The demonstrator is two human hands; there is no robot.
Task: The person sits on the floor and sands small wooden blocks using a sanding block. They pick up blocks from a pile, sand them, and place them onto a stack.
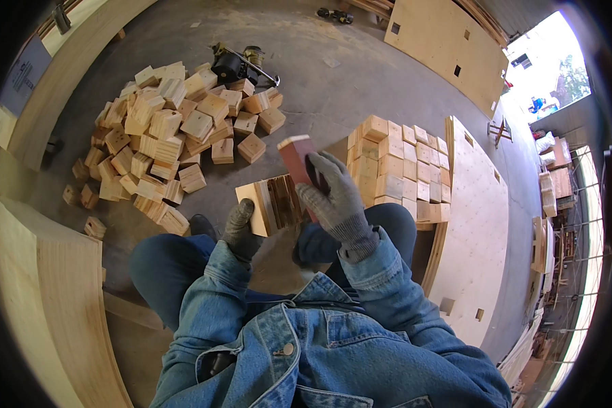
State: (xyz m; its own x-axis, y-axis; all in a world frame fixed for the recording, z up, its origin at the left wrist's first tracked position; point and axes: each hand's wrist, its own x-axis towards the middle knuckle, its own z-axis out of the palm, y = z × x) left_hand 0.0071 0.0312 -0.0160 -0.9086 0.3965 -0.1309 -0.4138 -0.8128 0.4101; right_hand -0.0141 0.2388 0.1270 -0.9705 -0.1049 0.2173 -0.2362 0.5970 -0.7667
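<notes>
My left hand, in a grey glove, grips a laminated wooden block by its near left side. The block's layered face, with dark gaps between the layers, is turned to the right. In my gloved right hand is a reddish-brown sanding block with a pale end, tilted upright. Its lower part is close to the right face of the wooden block; whether the two touch I cannot tell. Both hands are above the floor, in front of my bent knees.
A loose pile of wooden blocks covers the floor ahead on the left. Behind it lies a dark power tool. Neatly stacked blocks stand by my right knee, beside a large plywood sheet. Thick layered wood borders my left.
</notes>
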